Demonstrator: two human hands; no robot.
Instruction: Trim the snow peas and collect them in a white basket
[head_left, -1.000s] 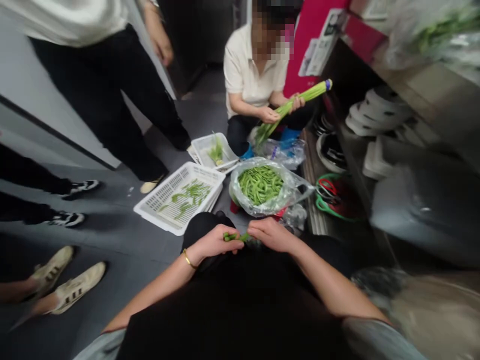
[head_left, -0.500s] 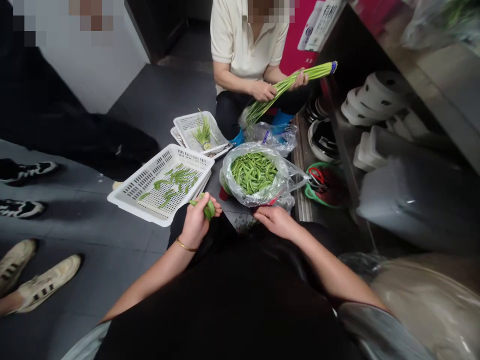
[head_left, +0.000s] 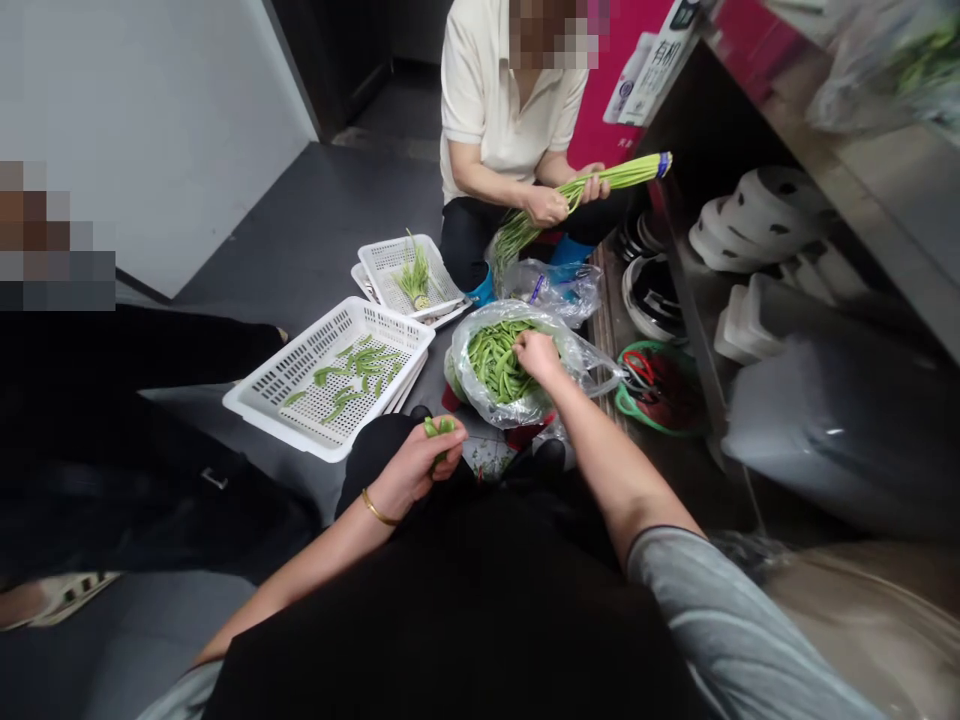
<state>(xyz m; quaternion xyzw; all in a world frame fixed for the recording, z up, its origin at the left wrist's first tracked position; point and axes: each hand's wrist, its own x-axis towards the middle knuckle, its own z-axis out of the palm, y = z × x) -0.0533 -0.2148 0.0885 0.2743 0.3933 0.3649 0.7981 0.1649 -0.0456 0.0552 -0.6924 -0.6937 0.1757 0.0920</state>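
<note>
My left hand (head_left: 435,455), with a bracelet at the wrist, is closed around a few green pea pods (head_left: 439,428) above my knee. A clear plastic bag (head_left: 469,385), opened wide, holds a heap of pea pods (head_left: 491,365). My right hand (head_left: 537,355) reaches into its right side, the fingers curled down against the heap; what they pinch, if anything, is hidden. To the left, a white perforated basket (head_left: 262,395) has several loose pods (head_left: 360,360) lying on its bottom.
Across from me sits a person (head_left: 487,130) gripping a long bundle of green stalks (head_left: 615,180). A smaller white basket (head_left: 375,265) bears a shorter bunch. Shelves with white containers (head_left: 772,220) and a green-rimmed basket (head_left: 626,405) flank my right. Another person's legs (head_left: 150,430) are at left.
My right hand has moved from below the bag up and into the pea pods. My left hand has shifted slightly right and down, still holding pods. The person at left has stepped nearer.
</note>
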